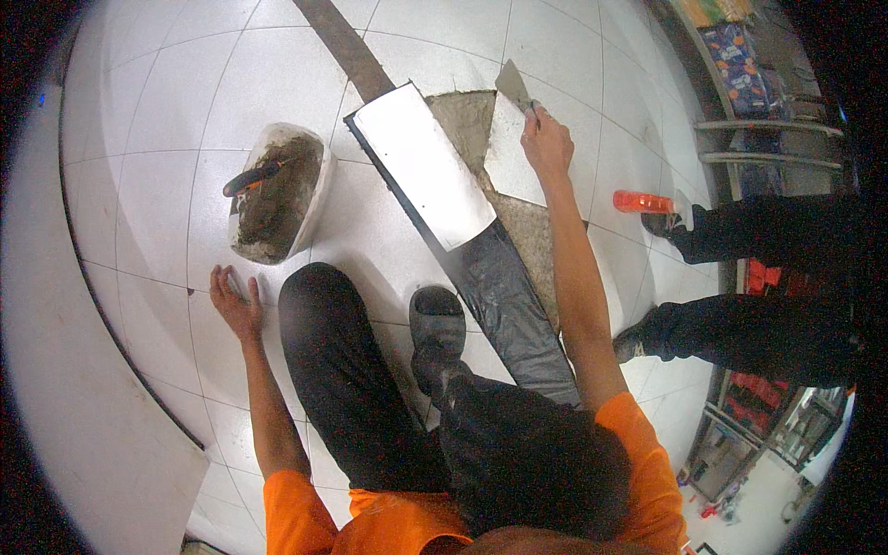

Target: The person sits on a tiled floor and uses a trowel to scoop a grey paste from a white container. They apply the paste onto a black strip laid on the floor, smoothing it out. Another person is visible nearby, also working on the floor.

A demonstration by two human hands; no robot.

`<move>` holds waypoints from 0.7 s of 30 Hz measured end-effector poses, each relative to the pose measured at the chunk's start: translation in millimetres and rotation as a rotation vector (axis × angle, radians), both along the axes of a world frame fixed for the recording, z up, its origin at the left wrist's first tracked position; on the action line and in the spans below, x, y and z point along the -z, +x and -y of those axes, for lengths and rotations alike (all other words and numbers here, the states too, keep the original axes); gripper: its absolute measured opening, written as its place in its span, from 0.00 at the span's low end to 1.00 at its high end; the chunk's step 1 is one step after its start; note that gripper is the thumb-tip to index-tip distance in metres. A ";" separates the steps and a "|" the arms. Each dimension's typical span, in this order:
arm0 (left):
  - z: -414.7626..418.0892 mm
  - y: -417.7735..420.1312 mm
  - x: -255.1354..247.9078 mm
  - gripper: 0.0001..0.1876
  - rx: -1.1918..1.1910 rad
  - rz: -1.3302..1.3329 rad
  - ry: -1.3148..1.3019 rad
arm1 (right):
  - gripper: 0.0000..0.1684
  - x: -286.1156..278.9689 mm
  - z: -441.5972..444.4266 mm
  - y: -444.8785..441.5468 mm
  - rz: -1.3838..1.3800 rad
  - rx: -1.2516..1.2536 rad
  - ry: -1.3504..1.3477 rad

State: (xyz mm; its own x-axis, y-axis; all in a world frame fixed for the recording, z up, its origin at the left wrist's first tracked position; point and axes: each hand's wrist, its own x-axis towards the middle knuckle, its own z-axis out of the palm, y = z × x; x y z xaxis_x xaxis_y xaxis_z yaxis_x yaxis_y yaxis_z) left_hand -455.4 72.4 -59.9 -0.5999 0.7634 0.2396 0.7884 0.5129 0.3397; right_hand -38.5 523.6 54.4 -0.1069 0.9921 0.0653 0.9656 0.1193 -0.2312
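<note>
My right hand (548,144) is closed around a pointed metal trowel (514,84), whose blade lies over the tip of a cut piece of white tile (515,149). Around that piece the floor is broken open, showing grey mortar (466,123). With fingers spread, my left hand (237,305) is at the floor tiles below a white plastic tub (322,187) of dark mortar (274,201). An orange and black tool handle (253,180) sticks out over the tub. A white rectangular panel (423,166) rests on a long dark strip between my hands.
Black sheeting (513,312) covers the strip near my knee. A person's legs (763,229) stand at the right, beside a red bottle (642,202). Shelving (770,146) lines the right side. A pale wall or panel (90,388) rises at the left.
</note>
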 end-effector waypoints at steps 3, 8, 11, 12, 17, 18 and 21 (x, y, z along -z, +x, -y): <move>-2.4 -1.6 1.9 0.34 0.018 0.115 0.110 | 0.22 8.9 -7.5 2.9 0.052 -0.063 -0.016; -43.9 39.1 -43.0 0.52 0.037 0.688 0.282 | 0.22 6.7 -5.1 7.0 0.113 -0.043 -0.041; -61.0 48.4 -62.2 0.59 -0.031 0.776 0.276 | 0.21 6.1 -5.9 4.1 0.086 -0.036 -0.031; -66.8 50.1 -65.6 0.61 -0.065 0.798 0.259 | 0.21 2.0 -5.4 4.2 0.063 -0.014 -0.024; -93.9 51.5 -69.3 0.57 -0.027 0.950 0.140 | 0.21 4.8 -7.1 1.1 0.069 -0.020 -0.063; -101.5 51.9 -74.2 0.55 -0.027 1.047 0.136 | 0.21 0.3 -4.4 -1.2 0.050 0.013 -0.071; -121.8 66.8 -89.8 0.46 -0.025 0.819 0.201 | 0.19 8.7 -8.6 7.6 0.068 -0.054 -0.001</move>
